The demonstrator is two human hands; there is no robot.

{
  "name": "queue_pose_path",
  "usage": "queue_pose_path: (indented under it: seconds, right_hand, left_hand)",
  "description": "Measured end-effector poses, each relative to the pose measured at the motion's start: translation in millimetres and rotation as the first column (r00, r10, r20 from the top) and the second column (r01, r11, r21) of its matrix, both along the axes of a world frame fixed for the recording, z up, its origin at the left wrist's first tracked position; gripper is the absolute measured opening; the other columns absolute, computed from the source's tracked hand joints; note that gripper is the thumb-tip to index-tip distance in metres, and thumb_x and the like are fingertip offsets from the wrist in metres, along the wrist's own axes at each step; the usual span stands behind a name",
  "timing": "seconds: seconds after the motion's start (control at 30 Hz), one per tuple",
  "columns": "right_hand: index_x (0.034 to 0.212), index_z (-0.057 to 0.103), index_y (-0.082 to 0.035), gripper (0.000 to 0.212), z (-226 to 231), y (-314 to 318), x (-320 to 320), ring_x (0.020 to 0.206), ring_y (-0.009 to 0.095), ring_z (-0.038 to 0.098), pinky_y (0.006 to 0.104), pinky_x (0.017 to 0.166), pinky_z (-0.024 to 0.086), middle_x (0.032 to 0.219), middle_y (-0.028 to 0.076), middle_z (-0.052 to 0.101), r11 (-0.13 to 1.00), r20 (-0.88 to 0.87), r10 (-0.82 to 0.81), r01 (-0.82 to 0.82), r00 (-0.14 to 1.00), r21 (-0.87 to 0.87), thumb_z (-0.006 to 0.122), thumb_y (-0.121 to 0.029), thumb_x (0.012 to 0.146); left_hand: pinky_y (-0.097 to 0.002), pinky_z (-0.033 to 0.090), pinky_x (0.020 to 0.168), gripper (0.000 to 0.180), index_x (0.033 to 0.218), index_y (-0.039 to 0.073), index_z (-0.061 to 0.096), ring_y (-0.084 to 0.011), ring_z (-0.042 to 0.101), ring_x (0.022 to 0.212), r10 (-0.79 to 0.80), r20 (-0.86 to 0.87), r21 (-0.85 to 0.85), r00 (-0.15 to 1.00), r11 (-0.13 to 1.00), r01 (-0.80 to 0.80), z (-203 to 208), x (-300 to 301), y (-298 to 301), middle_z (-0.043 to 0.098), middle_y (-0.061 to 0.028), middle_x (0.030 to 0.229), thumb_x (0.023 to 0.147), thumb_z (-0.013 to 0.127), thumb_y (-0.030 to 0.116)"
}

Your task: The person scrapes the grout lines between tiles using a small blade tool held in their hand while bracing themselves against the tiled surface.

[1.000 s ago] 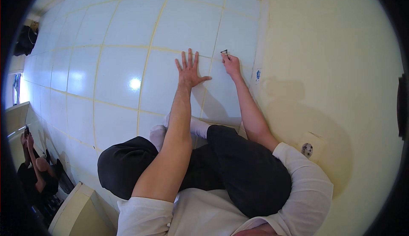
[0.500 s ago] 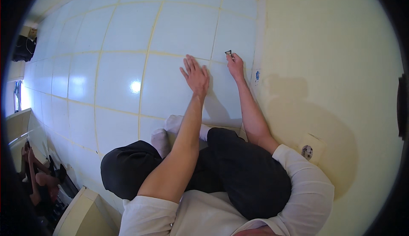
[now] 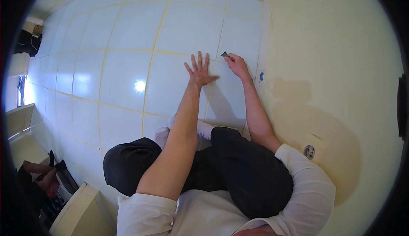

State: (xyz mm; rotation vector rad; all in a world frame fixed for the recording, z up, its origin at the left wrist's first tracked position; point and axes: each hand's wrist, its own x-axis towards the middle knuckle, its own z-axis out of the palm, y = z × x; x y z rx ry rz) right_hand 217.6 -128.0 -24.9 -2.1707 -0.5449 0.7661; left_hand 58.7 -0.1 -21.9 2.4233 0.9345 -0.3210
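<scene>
Broadly, a glossy pale-blue tiled floor (image 3: 123,76) spreads to the left of the cream wall (image 3: 332,57). Close beside that wall, a person sits with bent knees, in black trousers (image 3: 255,176) and a white shirt (image 3: 309,187). Well apart from the wall, at far left, another person's bent legs (image 3: 46,177) show near a cream box-like piece (image 3: 79,212); a black bag (image 3: 28,44) also stands far from the wall. Nearer the wall, the left hand (image 3: 200,72) is open, fingers spread, palm toward the tiles. Between it and the wall, the right hand (image 3: 237,64) is closed around a small dark scraper-like tool (image 3: 224,54), whose flared head points away from the wall, just beside a grout line (image 3: 221,28); whether it touches the tile cannot be told
</scene>
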Motion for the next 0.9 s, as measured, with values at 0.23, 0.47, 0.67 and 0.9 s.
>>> queue_pose_path:
  seconds: [0.23, 0.47, 0.67, 0.9]
  right_hand:
    - [0.101, 0.07, -0.009, 0.033, 15.1, 3.3, -9.8, 0.09, 0.035, 0.069, 0.0463, 0.08, 0.053, 0.093, 0.016, 0.073, 0.94, 0.142, 0.302, -0.27, 0.943, -0.206, 0.064, -0.041, 0.094]
    - [0.101, 0.071, -0.012, 0.034, 27.0, 9.1, -15.3, 0.085, 0.035, 0.07, 0.0462, 0.076, 0.053, 0.084, 0.014, 0.072, 0.898, 0.178, 0.37, -0.302, 0.912, -0.32, 0.057, -0.043, 0.097]
    - [0.101, 0.075, -0.014, 0.037, 21.7, -1.2, -4.3, 0.084, 0.033, 0.071, 0.0446, 0.078, 0.055, 0.088, 0.013, 0.075, 0.881, 0.103, 0.411, -0.366, 0.906, -0.301, 0.06, -0.047, 0.094]
    - [0.089, 0.076, -0.008, 0.041, 23.4, 2.5, -20.6, 0.083, 0.032, 0.072, 0.0422, 0.077, 0.056, 0.082, 0.013, 0.074, 0.954, 0.243, 0.256, -0.205, 0.936, -0.217, 0.067, -0.048, 0.089]
  left_hand:
    - [-0.0848, -0.001, 0.107, 0.17, 0.163, 0.029, -0.009, -0.0399, -0.018, 0.154, -0.38, -0.194, 0.017, 0.904, 0.921, 0.39, 28.2, -23.3, 19.6, -0.018, -0.0117, 0.169, 0.032, 0.093, 0.068]
    - [-0.0805, -0.003, 0.111, 0.169, 0.163, 0.03, -0.004, -0.039, -0.013, 0.155, -0.338, -0.027, 0.055, 0.941, 0.939, 0.339, 23.1, -25.7, 16.6, -0.01, -0.0104, 0.171, 0.03, 0.093, 0.066]
    - [-0.0798, -0.003, 0.112, 0.169, 0.163, 0.031, -0.003, -0.0388, -0.013, 0.155, -0.337, -0.018, 0.069, 0.941, 0.939, 0.338, 23.5, -19.9, 12.2, -0.01, -0.01, 0.171, 0.03, 0.093, 0.066]
    - [-0.0802, -0.004, 0.111, 0.169, 0.163, 0.031, -0.005, -0.0395, -0.015, 0.155, -0.334, -0.051, 0.054, 0.941, 0.94, 0.336, 22.8, -24.5, 16.9, -0.013, -0.011, 0.17, 0.03, 0.094, 0.066]
